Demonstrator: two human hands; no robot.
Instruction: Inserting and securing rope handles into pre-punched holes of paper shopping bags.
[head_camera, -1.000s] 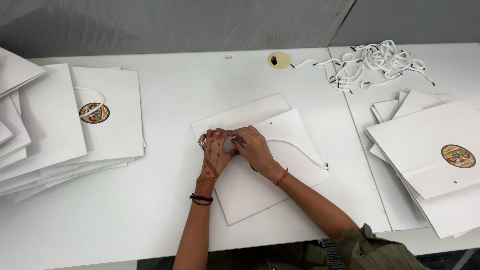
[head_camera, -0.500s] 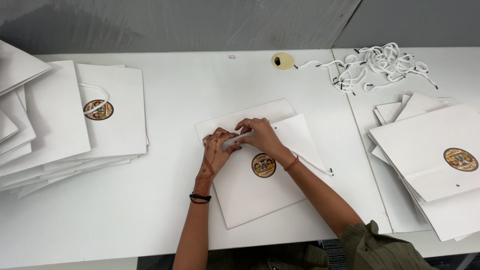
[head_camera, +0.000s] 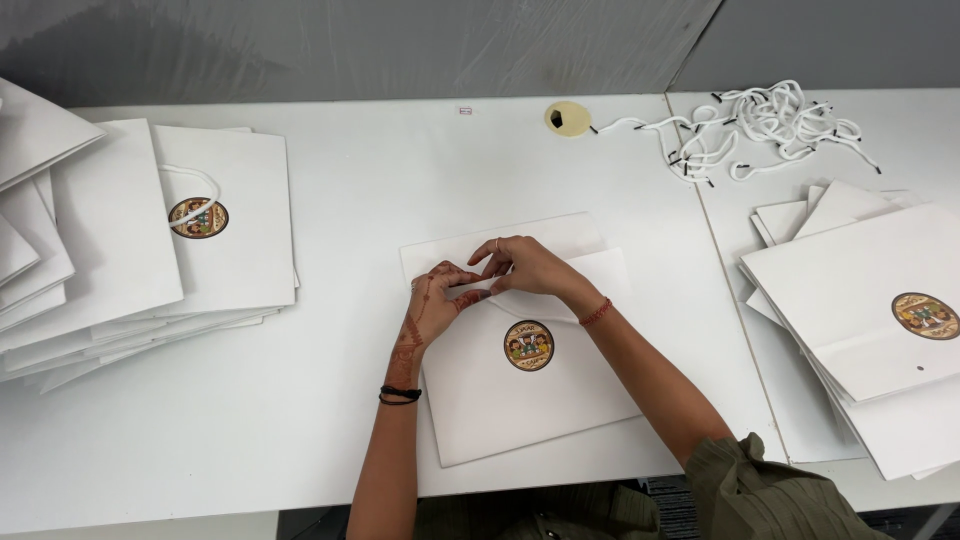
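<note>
Both hands, left hand (head_camera: 440, 300) and right hand (head_camera: 525, 265), pinch the white paper bag (head_camera: 520, 390) at its top edge with narrow fingers; a hard tug risks tearing or creasing it (thin paper).

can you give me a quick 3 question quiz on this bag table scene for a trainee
1. True or false: both hands, the left hand and the right hand, rest at the top edge of the middle paper bag.
2. Where does the pile of white cords lie? A) far right of the table B) on the left stack C) under the bag
3. What colour is the round sticker on the middle bag mostly?

Key: 1 true; 2 A; 3 brown and gold, with small multicoloured shapes inside.
</note>
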